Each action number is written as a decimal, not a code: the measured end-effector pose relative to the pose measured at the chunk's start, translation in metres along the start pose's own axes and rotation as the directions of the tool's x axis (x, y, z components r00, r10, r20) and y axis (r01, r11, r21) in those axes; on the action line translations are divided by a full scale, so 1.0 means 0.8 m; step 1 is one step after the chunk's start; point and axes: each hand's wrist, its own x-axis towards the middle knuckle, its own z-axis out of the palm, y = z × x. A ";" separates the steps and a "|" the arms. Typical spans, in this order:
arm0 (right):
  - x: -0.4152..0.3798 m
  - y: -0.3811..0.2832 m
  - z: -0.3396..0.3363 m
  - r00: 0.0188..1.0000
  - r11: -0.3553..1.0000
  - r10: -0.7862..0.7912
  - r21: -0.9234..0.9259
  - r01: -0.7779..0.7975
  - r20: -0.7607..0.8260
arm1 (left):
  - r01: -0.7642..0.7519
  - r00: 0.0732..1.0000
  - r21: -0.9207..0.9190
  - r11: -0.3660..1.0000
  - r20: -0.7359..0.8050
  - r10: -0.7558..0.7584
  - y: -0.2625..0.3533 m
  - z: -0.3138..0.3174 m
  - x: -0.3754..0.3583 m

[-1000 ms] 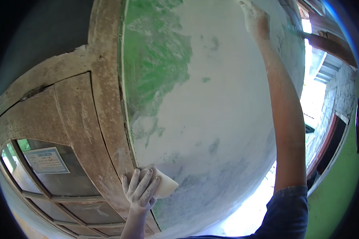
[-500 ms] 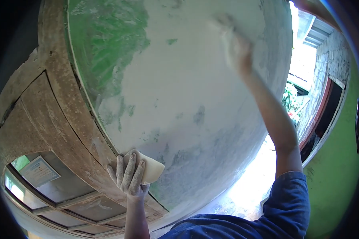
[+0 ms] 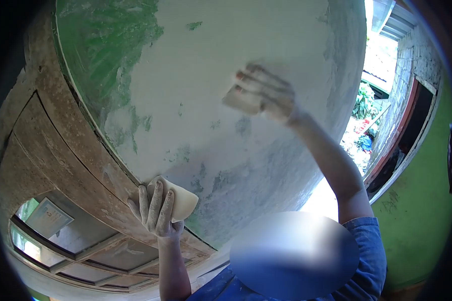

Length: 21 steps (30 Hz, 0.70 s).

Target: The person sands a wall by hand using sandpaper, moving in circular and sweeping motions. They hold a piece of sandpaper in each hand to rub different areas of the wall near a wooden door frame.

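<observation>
My left hand [image 3: 158,208], grey with dust, is closed on a cream-coloured slab [image 3: 185,204] with rounded corners. Hand and slab are at the wall's lower edge, beside the wooden frame. Higher up, my right hand [image 3: 273,98] is blurred by motion, its fingers bent over a pale flat piece [image 3: 242,102] against the wall. What kind of piece it is, I cannot make out. The wall [image 3: 201,85] is coated whitish, with green paint [image 3: 98,55] showing at the upper left and grey-green patches lower down.
Worn wooden framing [image 3: 60,145] with glass panes [image 3: 85,226] runs along the left. A bright opening with plants [image 3: 365,103] lies at the right, near a green wall [image 3: 412,226]. A blurred oval [image 3: 294,256] covers part of the blue shirt [image 3: 369,251].
My right hand has come down and left across the wall, and its pale piece now shows. My left hand keeps its slab at the wall's edge. The whole view has shifted a little.
</observation>
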 end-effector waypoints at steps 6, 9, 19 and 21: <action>-0.010 0.047 -0.008 0.730 0.797 0.604 0.215 -0.565 -0.320 | 0.003 1.000 0.021 1.000 0.011 -0.003 0.001 0.001 -0.002; -0.006 -0.027 0.007 0.880 0.816 0.470 0.415 -0.401 -0.074 | -0.008 1.000 -0.009 1.000 0.000 0.008 -0.003 0.001 -0.003; -0.035 0.006 0.032 0.703 0.759 0.616 0.508 -0.407 -0.356 | -0.062 0.998 -0.017 0.998 -0.012 0.062 -0.003 0.000 0.000; -0.042 -0.019 0.038 0.782 0.727 0.513 0.664 -0.176 -0.354 | -0.053 0.999 -0.019 0.998 -0.005 0.053 -0.004 0.000 -0.001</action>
